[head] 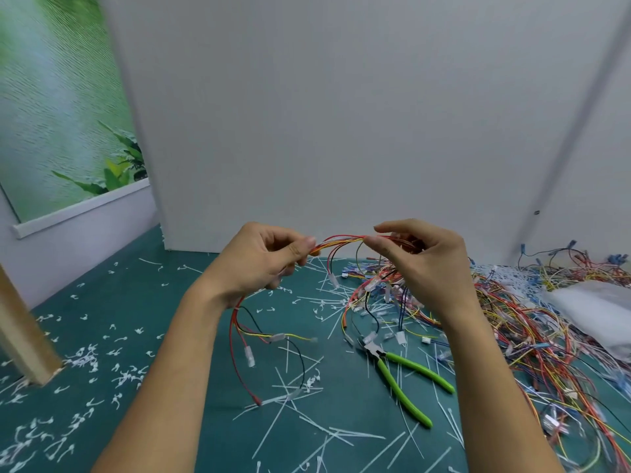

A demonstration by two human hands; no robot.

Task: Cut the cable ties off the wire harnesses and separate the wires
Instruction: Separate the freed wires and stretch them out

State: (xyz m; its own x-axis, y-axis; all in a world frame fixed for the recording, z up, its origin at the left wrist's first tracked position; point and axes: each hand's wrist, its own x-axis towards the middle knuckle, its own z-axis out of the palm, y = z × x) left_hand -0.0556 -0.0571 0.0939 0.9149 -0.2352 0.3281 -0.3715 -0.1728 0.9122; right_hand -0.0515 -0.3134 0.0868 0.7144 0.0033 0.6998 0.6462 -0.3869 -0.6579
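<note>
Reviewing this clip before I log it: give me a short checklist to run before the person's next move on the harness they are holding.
1. Harness gripped by both hands: ok, left hand and right hand each pinch it above the mat.
2. Any cable tie left on the held span: cannot tell, wires too fine.
3. Cutters within reach: ok, lying unheld on the green mat under the right forearm.
4. Hanging leads free of the wire pile: cannot tell on the right side.
5. Work surface tidy: not ok, cut ties litter the mat.
</note>
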